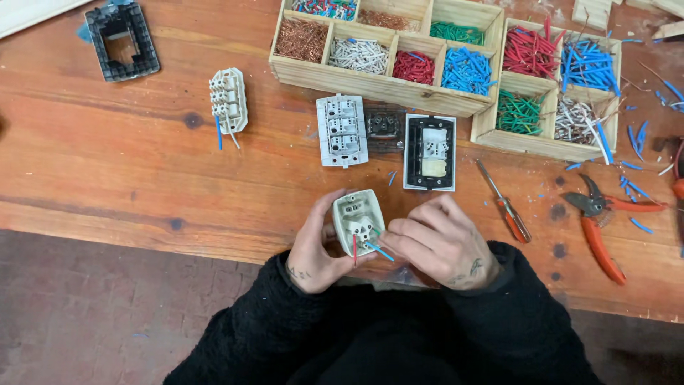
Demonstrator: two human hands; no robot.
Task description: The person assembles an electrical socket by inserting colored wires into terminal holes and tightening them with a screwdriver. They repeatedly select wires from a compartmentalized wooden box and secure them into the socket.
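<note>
My left hand (313, 246) grips a cream-coloured socket module (358, 219) over the near edge of the wooden table (142, 171), its back side up. A red wire and a blue wire (379, 250) stick out of its lower end. My right hand (438, 241) is at the module's right side, fingertips pinching the blue wire where it enters the module. Both sleeves are black and fuzzy.
Further back lie a white module (342, 130), a black-framed socket plate (429, 152), a wired white module (228, 101) and a black frame (122, 41). Wooden compartment trays (385, 87) hold coloured wire pieces. A screwdriver (504, 202) and red-handled cutters (602, 221) lie on the right.
</note>
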